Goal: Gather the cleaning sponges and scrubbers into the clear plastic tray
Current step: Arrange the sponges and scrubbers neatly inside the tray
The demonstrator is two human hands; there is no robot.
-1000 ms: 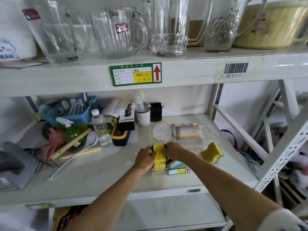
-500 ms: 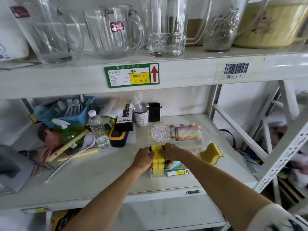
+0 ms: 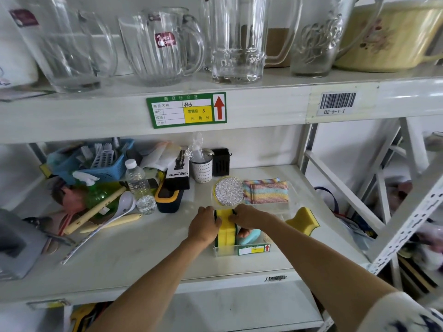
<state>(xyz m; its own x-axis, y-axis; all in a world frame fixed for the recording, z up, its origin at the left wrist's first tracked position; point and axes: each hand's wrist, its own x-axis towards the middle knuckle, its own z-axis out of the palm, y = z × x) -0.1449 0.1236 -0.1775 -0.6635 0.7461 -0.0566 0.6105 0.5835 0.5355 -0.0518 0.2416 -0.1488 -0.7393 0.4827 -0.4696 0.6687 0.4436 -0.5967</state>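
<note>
both hands, left [image 3: 203, 227] and right [image 3: 249, 215], squeeze the yellow sponges [image 3: 225, 232] together so they fit upright in the tray [image 3: 249, 250].

White metal shelf [image 3: 143, 255], middle tier of a rack. At far left, blue basket [image 3: 105, 164] of brushes; nearer, green spray bottle [image 3: 100, 192] lying down, wooden stick [image 3: 96, 209], white ladle [image 3: 119, 209], clear water bottle [image 3: 139, 185] upright. Toward centre, black-and-yellow container [image 3: 167, 197], white perforated cup [image 3: 202, 170], small black box [image 3: 220, 161] at the back. Right of centre, clear plastic tray [image 3: 239, 250] resting near the front edge, with a yellow sponge [image 3: 303, 220] just right of it.
</note>
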